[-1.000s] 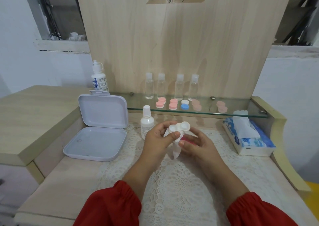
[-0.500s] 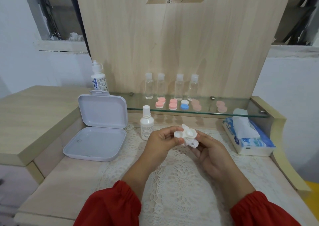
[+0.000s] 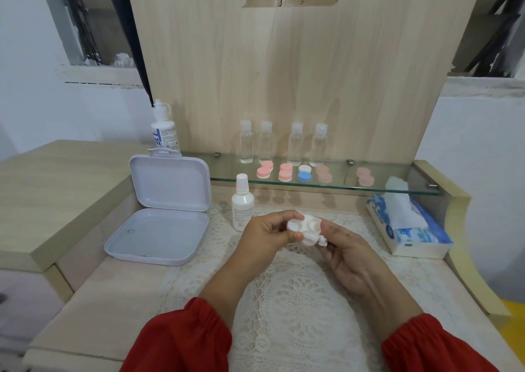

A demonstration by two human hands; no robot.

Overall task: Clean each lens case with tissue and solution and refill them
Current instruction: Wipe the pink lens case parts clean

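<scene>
My left hand (image 3: 267, 233) pinches a white lens case (image 3: 304, 225) with both wells open and facing up, above the lace mat. My right hand (image 3: 345, 251) touches the case's right end and holds a crumpled white tissue (image 3: 314, 239) under it. A small white solution bottle (image 3: 242, 204) stands just left of my hands. Several more lens cases sit on the glass shelf (image 3: 397, 189): pink ones (image 3: 264, 170) (image 3: 285, 172), a white and blue one (image 3: 304, 172) and pale pink ones (image 3: 324, 173) (image 3: 365, 176).
An open white plastic box (image 3: 159, 229) lies at the left. A tissue pack (image 3: 409, 229) is at the right. Several clear bottles (image 3: 281, 144) and a larger eye solution bottle (image 3: 163, 133) stand at the back. A raised wooden ledge (image 3: 42, 201) borders the left.
The lens case has turned from tilted to wells-up. The tissue, pressed onto the case half a second ago, now sits below its right end in my right hand.
</scene>
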